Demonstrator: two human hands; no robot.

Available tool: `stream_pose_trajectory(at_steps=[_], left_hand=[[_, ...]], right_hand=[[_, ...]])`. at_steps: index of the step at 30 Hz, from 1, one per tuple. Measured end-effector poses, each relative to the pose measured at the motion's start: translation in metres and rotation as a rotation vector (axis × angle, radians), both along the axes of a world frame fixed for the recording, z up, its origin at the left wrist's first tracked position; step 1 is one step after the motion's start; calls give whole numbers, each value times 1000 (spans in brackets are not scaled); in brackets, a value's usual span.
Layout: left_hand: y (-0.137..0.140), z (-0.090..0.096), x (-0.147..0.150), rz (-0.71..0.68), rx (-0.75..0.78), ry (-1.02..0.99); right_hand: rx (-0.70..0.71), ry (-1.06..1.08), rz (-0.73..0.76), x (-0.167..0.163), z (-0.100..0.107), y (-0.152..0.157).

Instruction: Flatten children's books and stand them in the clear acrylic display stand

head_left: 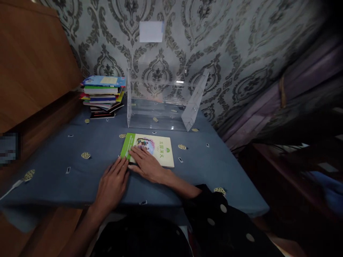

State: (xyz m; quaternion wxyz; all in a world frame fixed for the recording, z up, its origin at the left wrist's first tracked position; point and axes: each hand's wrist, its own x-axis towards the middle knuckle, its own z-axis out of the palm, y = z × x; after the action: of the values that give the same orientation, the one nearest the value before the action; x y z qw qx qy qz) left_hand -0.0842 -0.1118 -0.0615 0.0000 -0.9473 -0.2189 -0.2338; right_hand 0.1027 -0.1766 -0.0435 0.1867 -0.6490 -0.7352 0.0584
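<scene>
**Book lying flat, both hands on it**

Before you, the worktop (227, 164) wears a blue cloth printed with yellow spotted fruit. Clear rack (192, 109): upright at the far side, mid-worktop, close to the wall. Stack of books (103, 94): far left, just beside the rack, a blue cover on top. Green-and-cream book (159, 151): flat, cover up, on the near side of the rack, green strip to the left. Your right hand (148, 166) lies over the cover, its fingers slightly spread. Your left hand (112, 180) meets the book's near left corner, fingers straight and close together; you pinch nothing visibly, thumb contact unclear.
</scene>
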Motion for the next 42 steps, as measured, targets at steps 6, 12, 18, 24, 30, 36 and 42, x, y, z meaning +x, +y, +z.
stream_pose_trajectory(at_steps=[6,12,18,24,30,36,42], left_hand=[[0,5,1,4,-14,34],[3,16,2,-19,-24,147],[21,23,33,-205,-95,309],[53,27,104,-312,-149,408],[72,42,149,-276,-97,438],[76,65,149,-264,-65,479],[72,75,130,-41,-149,534]], right_hand=[[-18,-60,-158,25,-3,-29],[-20,-82,-310,50,-12,-59],[-43,-44,-382,56,-12,-75],[-13,-34,-377,53,-14,-77],[48,4,-363,52,-19,-88],[76,24,-376,57,-22,-92],[118,16,-580,71,-16,-84]])
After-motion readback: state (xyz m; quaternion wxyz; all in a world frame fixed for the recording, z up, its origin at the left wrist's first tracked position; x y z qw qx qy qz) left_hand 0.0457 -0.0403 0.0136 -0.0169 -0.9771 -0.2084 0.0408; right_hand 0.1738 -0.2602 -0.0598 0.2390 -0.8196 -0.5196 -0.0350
